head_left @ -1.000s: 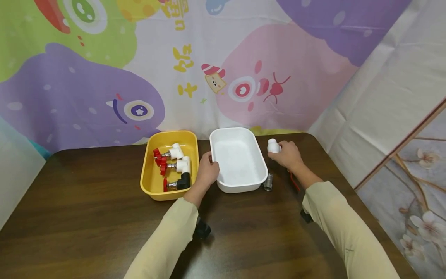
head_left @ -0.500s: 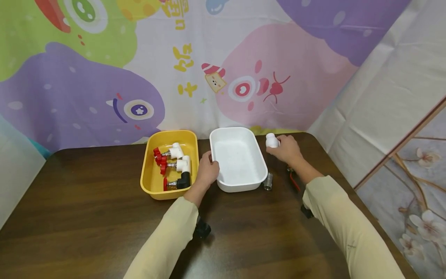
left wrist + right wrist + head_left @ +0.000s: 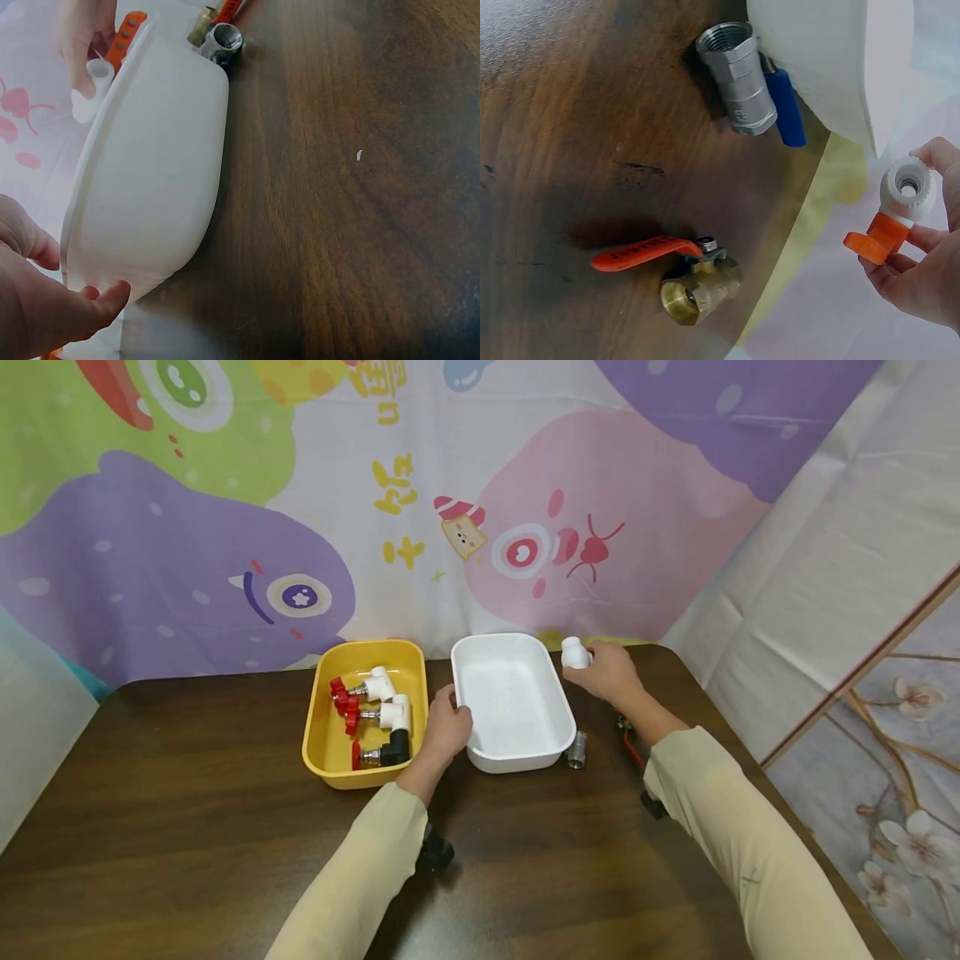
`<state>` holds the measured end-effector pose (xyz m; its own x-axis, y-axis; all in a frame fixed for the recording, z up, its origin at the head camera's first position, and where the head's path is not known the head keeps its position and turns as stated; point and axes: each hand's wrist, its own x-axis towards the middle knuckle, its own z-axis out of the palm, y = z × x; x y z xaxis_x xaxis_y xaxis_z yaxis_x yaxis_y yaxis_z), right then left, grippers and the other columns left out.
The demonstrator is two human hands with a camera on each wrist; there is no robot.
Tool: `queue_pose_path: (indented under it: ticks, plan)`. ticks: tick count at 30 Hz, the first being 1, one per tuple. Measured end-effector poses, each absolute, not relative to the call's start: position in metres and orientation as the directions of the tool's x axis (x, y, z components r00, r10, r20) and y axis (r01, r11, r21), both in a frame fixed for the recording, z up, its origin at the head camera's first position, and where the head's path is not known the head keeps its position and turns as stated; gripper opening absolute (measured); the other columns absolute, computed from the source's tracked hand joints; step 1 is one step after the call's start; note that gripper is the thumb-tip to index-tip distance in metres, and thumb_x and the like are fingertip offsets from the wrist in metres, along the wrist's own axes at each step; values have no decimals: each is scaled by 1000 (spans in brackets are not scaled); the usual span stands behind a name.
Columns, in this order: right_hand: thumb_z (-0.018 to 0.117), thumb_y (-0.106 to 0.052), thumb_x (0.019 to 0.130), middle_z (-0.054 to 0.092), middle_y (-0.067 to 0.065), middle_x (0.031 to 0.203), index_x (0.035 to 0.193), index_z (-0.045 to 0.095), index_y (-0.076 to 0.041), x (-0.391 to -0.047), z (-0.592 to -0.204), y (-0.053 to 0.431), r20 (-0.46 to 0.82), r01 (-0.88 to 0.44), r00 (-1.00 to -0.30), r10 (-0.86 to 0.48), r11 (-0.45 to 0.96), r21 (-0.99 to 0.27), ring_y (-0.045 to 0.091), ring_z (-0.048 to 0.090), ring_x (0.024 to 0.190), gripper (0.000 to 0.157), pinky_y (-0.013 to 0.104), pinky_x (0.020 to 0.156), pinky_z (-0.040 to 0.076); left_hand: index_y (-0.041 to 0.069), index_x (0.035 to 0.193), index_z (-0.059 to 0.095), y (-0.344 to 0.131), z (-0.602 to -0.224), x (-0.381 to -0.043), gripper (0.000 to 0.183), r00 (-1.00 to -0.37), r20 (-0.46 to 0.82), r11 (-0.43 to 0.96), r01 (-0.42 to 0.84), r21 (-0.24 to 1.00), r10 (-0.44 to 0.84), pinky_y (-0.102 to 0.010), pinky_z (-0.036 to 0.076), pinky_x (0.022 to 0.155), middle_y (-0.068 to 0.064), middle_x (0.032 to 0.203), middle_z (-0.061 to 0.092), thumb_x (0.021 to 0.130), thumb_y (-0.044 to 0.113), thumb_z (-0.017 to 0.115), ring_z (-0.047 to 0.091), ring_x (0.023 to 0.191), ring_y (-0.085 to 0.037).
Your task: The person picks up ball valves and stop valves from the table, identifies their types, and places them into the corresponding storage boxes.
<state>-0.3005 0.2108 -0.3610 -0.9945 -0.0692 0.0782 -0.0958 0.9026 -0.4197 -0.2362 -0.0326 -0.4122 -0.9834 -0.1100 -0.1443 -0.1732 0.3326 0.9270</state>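
Note:
My right hand (image 3: 606, 672) holds a white plastic valve (image 3: 574, 653) with an orange handle (image 3: 877, 238) above the table's back edge, right of the white tray's far end. Its fingers curl round the valve (image 3: 907, 191) in the right wrist view. My left hand (image 3: 448, 727) grips the left rim of the white tray (image 3: 514, 762), thumb and fingers on either side of the rim (image 3: 79, 172). By the tray's near right corner lies a steel ball valve (image 3: 739, 79) with a blue handle. A brass ball valve (image 3: 705, 289) with a red-orange lever lies farther right, partly below my right forearm.
Left of the white tray stands a yellow tray (image 3: 318, 767) with several red-handled valves, white ones (image 3: 393, 714) and a black one (image 3: 395, 749). A printed cloth (image 3: 420, 602) hangs along the table's back edge. The dark wooden table (image 3: 225, 860) extends toward me.
My right hand has moved left and a little farther back with the white plastic valve, closer to the white tray. The left hand and both trays have stayed put.

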Motion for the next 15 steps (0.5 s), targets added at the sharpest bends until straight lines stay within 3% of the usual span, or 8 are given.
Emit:
queue_pose_path:
  ticks: [15]
  plan:
    - [64,-35,80,64,18,106,114,61,-1,-303,-350,190,38,-94,-996,-86,905,-416,29,57,92,48,41,77,49,-3,141,30,-32,-412,-236,49,-984,-135,335,-167,927,-117,-43,43,101,-21,135,46,94,8,38,48,120,-29]
